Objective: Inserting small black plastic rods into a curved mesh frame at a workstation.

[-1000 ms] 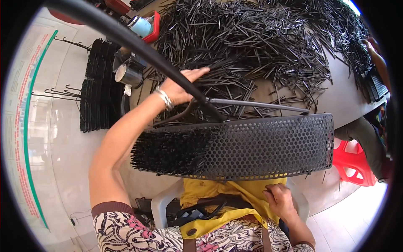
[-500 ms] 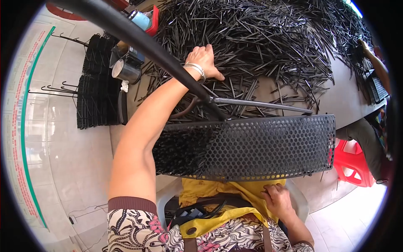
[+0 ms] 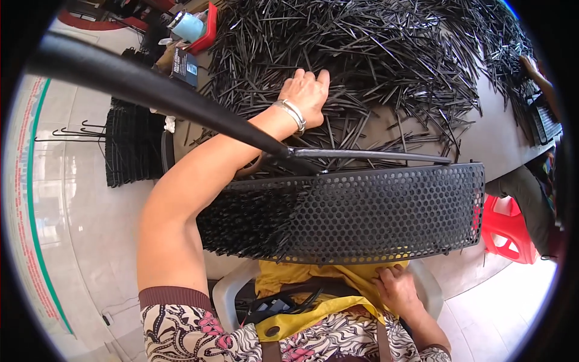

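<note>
My left hand [image 3: 305, 95], with a silver bangle at its wrist, reaches into a big pile of thin black strips [image 3: 386, 42] on the table. Its fingers are bent and closed; whatever is in them is hidden. In front of me stands a curved black perforated panel [image 3: 386, 211] on a black metal frame. Dense black bristle-like strips [image 3: 253, 217] fill its left part, while the holes on the right show bare. Just below the panel's lower edge, my right hand [image 3: 398, 291] is closed above the yellow apron [image 3: 289, 274]; its fingertips are partly hidden.
A thick black tube [image 3: 163, 87] slants over my left forearm. At the far left are a red tray [image 3: 209, 33], a blue cup [image 3: 188, 26] and a small box [image 3: 184, 67]. Bristled black pieces [image 3: 129, 145] with hooks hang left. Another person's hand [image 3: 531, 67] is at the far right, near a red stool [image 3: 506, 226].
My left hand has shifted slightly right, and its spread thumb has drawn in as the fingers closed. The tube and the panel's left end swung slightly left in view. My right hand stayed nearly still.
</note>
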`<action>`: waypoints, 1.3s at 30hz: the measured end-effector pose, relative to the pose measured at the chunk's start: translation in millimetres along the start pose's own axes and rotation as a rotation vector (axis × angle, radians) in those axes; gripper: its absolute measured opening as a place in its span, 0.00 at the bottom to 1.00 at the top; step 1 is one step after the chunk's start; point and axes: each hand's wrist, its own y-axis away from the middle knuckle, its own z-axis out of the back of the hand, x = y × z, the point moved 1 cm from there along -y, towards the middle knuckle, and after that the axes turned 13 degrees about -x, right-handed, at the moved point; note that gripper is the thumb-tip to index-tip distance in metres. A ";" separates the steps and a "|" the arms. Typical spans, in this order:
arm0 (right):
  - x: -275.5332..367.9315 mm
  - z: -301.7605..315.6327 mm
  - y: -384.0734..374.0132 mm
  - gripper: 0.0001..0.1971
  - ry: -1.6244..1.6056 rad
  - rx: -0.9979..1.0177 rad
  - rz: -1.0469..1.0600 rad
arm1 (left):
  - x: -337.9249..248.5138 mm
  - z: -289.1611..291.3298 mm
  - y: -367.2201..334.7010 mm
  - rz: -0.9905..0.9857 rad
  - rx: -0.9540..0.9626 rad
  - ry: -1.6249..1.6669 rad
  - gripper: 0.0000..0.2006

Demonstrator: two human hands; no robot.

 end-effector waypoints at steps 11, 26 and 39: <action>0.2 2.9 -0.4 0.10 0.063 0.007 0.008 | 9.6 -5.7 -14.2 -0.002 -0.120 -0.040 0.16; 62.3 108.1 -58.6 0.09 -0.136 -0.349 0.366 | 62.6 94.2 24.6 0.276 -0.576 0.679 0.33; 112.0 99.1 -295.0 0.33 -0.185 -0.505 0.239 | 28.8 60.9 18.3 0.772 -0.649 2.077 0.07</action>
